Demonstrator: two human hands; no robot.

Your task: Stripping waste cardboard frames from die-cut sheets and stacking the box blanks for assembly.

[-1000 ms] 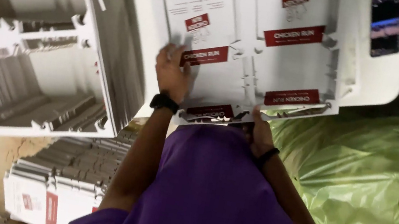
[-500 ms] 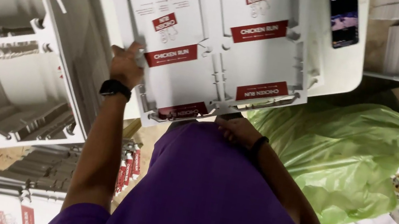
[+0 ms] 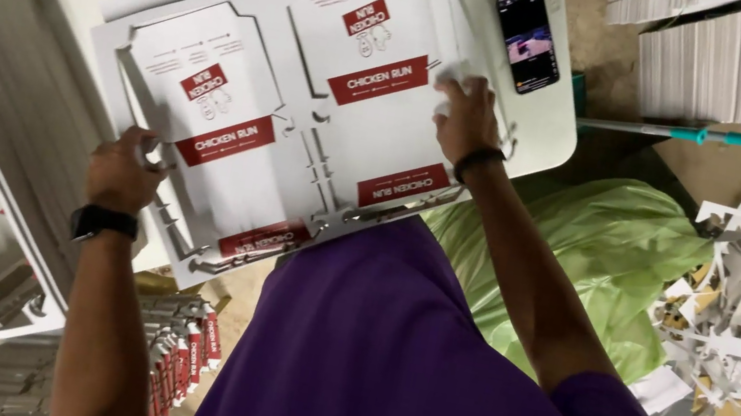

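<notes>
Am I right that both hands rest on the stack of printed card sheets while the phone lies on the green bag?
Not quite: the head view shows the phone lying on the white table, not the green bag. Left hand and right hand do rest on the printed card sheets.

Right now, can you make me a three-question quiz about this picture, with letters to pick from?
1. Where is the phone?
A. on the table's far right part
B. on the floor
C. in a hand

2. What colour is the bag beside the table?
A. blue
B. green
C. black

3. What are the hands doing?
A. hanging free
B. both touching the card sheet
C. holding the phone

Answers:
1 A, it lies flat on the tabletop past the sheet.
2 B, the plastic is light green.
3 B, the left hand grips the sheet's left edge and the right hand presses its right side.
</notes>
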